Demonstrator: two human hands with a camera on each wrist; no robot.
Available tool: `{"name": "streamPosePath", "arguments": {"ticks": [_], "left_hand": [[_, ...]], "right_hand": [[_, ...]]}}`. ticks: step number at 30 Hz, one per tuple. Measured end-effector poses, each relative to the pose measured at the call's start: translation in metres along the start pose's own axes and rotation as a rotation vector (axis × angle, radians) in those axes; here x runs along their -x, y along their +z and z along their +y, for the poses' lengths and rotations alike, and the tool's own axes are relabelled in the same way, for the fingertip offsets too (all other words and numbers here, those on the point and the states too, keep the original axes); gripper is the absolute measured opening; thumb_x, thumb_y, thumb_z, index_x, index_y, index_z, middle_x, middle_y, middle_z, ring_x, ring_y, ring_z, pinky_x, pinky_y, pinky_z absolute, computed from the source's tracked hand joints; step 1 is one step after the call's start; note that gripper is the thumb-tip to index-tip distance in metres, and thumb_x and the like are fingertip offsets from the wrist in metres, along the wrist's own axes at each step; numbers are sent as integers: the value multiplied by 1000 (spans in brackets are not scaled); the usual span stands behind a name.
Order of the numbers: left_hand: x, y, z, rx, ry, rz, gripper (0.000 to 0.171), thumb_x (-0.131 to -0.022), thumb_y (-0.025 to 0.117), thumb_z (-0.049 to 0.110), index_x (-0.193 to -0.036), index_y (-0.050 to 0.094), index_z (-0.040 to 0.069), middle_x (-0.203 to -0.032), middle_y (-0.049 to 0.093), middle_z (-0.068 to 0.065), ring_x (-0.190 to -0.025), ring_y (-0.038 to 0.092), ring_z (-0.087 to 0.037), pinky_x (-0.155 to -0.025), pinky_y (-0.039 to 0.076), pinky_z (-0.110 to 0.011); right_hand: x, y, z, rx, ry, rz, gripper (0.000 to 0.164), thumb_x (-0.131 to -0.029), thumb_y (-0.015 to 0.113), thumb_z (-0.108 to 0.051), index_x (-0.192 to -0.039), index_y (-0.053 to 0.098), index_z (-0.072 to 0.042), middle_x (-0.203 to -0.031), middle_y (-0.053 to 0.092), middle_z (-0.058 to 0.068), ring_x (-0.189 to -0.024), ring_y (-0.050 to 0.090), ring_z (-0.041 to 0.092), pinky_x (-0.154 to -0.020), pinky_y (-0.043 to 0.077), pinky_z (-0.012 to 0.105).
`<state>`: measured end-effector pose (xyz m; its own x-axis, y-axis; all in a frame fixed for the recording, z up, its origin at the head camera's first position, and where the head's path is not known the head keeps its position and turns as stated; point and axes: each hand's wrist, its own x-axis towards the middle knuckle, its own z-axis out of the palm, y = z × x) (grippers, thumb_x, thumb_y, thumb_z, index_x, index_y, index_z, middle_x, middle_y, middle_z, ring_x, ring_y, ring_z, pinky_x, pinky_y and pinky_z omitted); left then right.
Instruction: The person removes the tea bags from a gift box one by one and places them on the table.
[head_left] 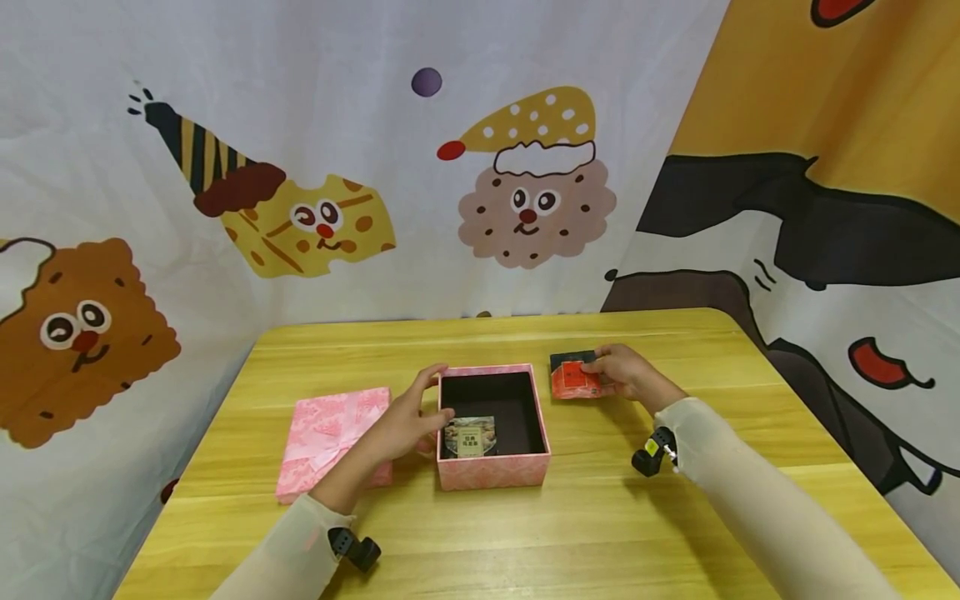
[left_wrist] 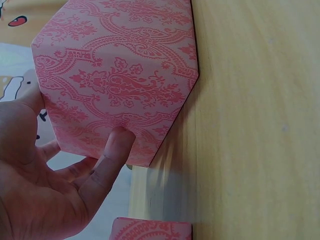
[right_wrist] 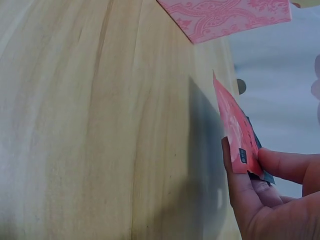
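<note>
An open pink patterned box (head_left: 491,473) with a dark inside stands mid-table. In it, at the near left, lies a flat packet (head_left: 470,437) with a pale printed label. My left hand (head_left: 405,421) grips the box's left wall, its thumb over the rim; in the left wrist view a fingertip (left_wrist: 120,140) presses the patterned outside. To the right of the box, my right hand (head_left: 621,372) pinches a flat red and black packet (head_left: 574,379) by its right edge. The right wrist view shows this packet (right_wrist: 237,132) edge-on, a dark layer behind its red face.
A pink lid with a ribbon bow (head_left: 330,433) lies left of the box, partly behind the left forearm. The wooden table (head_left: 495,542) reaches back to a printed cartoon curtain (head_left: 315,83). Each wrist wears a small black camera.
</note>
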<state>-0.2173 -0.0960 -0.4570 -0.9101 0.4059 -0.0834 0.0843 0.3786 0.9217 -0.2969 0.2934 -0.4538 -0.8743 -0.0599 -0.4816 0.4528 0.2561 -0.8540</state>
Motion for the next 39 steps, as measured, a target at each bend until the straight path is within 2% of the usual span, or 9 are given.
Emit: {"name": "streamPosePath", "arguments": {"ticks": [8, 12, 16, 18, 20, 23, 29, 33, 39], "left_hand": [[-1, -1, -2, -6, 9, -1, 75, -101, 68, 17, -161, 26, 29, -165, 27, -20, -71, 67, -25, -59, 61, -42], [-1, -1, -1, 9, 4, 2, 74, -101, 68, 17, -161, 27, 30, -165, 27, -20, -80, 70, -25, -61, 62, -42], [-1, -1, -1, 17, -2, 4, 73, -101, 68, 17, -161, 27, 30, -165, 27, -20, -85, 71, -26, -61, 63, -43], [-1, -1, -1, 14, -6, 4, 74, -101, 69, 17, -161, 27, 30, -165, 27, -20, -83, 71, -27, -61, 62, -43], [-1, 0, -1, 12, -7, 5, 74, -101, 69, 17, -161, 27, 30, -165, 27, -20, -83, 71, -27, -61, 62, -43], [-1, -1, -2, 15, -5, 3, 74, -101, 69, 18, -161, 27, 30, -165, 27, -20, -84, 71, -27, -61, 63, -43], [-1, -1, -2, 2, 6, 3, 74, -101, 68, 19, -161, 27, 29, -166, 26, -20, -77, 69, -23, -59, 62, -43], [-1, -1, -1, -8, 11, 0, 74, -101, 68, 18, -161, 26, 29, -166, 26, -20, -72, 68, -23, -59, 61, -44], [-1, -1, -2, -10, 12, -2, 74, -102, 68, 17, -162, 25, 29, -166, 26, -19, -72, 68, -27, -59, 61, -44]], "right_hand": [[-6, -2, 6, -6, 23, -8, 74, -105, 55, -5, -160, 8, 8, -120, 62, 20, -83, 68, 18, -74, 62, 36], [-7, -2, 7, -8, 23, -9, 65, -105, 56, -6, -156, 17, 7, -115, 65, 19, -83, 69, 19, -76, 62, 37], [-10, -3, 6, 21, 19, 22, 22, -104, 61, -13, -113, 45, -1, -94, 62, 9, -74, 63, 17, -68, 59, 33], [-10, -3, 5, 52, 12, 43, 25, -103, 64, -17, -94, 43, -7, -84, 54, 4, -70, 55, 15, -64, 55, 30], [-10, -3, 4, 81, 2, 58, 27, -103, 66, -20, -89, 45, -8, -80, 51, 2, -68, 50, 14, -63, 52, 29], [-10, -3, 4, 94, -6, 62, 22, -103, 64, -22, -101, 54, -2, -85, 57, 3, -72, 57, 14, -69, 56, 30], [-4, -7, 4, 99, -19, 54, 56, -106, 59, -24, -145, 42, 11, -124, 57, 18, -99, 60, 20, -95, 57, 38], [1, -10, 2, 97, -27, 42, 62, -108, 55, -26, -151, 35, 13, -138, 52, 24, -111, 59, 26, -105, 51, 44], [6, -16, 2, 85, -19, 36, 63, -107, 56, -27, -151, 35, 13, -130, 58, 18, -104, 63, 21, -106, 52, 45]]}}
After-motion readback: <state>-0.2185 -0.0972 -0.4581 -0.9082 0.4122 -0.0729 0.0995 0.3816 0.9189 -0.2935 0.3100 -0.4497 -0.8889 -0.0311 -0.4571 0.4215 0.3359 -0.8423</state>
